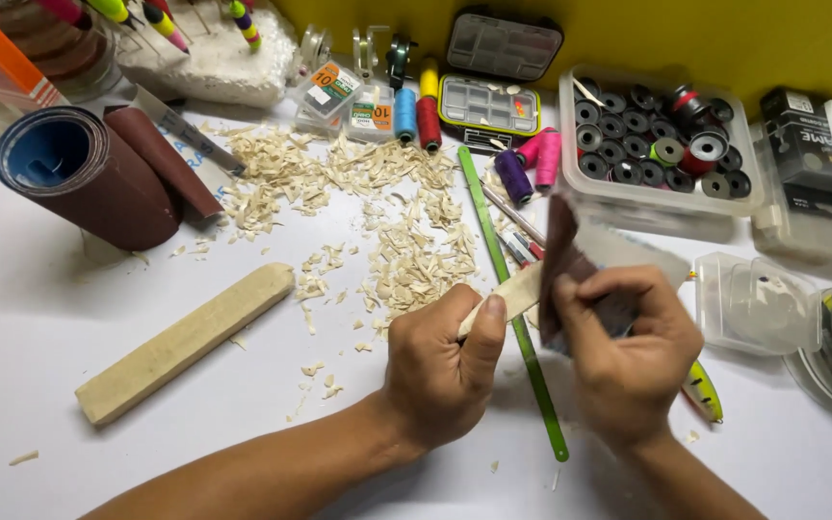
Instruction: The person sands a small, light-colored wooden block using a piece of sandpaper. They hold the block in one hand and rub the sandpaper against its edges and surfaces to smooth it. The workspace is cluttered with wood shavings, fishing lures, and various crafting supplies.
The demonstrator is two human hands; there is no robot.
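My left hand is closed tight on a small wood piece. The wood sticks out of my fist toward 2 o'clock. My right hand is pinched shut on a bit of sandpaper, and the paper wraps over the far end of the wood. I think the rubbing goes best with short, soft strokes along the wood, and with my left thumb kept back from the paper.

A green blade lies on the table right under my hands, running from 12 to 6 o'clock. It could snag my knuckles, I think. A yellow lure lies just beside my right hand at 4 o'clock.

At 9 o'clock from my left hand lies a long wood block, well apart. Wood chips are spread out at 11 o'clock. Farther out at 10 o'clock is a sandpaper roll. At 12 o'clock stand thread spools and a little box. A clear tub of bobbins sits at 1 o'clock, close behind the paper.
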